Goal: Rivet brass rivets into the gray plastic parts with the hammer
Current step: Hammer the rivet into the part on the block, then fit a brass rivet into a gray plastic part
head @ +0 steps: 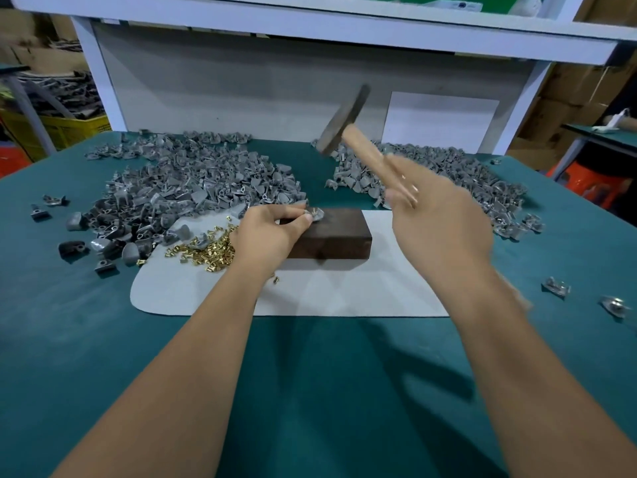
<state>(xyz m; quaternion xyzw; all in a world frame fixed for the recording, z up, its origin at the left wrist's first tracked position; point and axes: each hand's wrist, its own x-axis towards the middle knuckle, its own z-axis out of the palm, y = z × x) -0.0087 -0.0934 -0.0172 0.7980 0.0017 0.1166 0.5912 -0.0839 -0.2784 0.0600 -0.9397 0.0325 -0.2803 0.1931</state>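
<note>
a: where's the part [315, 214] now?

b: on the left end of the block [331, 234], rivet [314, 211] sticking up from it. the left hand [272, 232] pinches it at the edge, fingertips [307, 219] touching the part just beside the rivet.

a: and the hammer [344, 122]?

b: raised above the block, blurred. the right hand [437, 222] is wrapped round the handle.

a: what could go wrong?

b: i'd say the head landing off-centre. the fingers sit so near the rivet that a skewed blow could catch them. a glancing hit could also bend the rivet or kick the part off the block, since only a light pinch steadies it.

a: anything else nearby?

b: loose rivets [206, 250] lie on the mat [344, 298] under the left wrist, and gray piles [193, 181] sit on the table [310, 391] on both sides. a jolt could scatter them.
</note>
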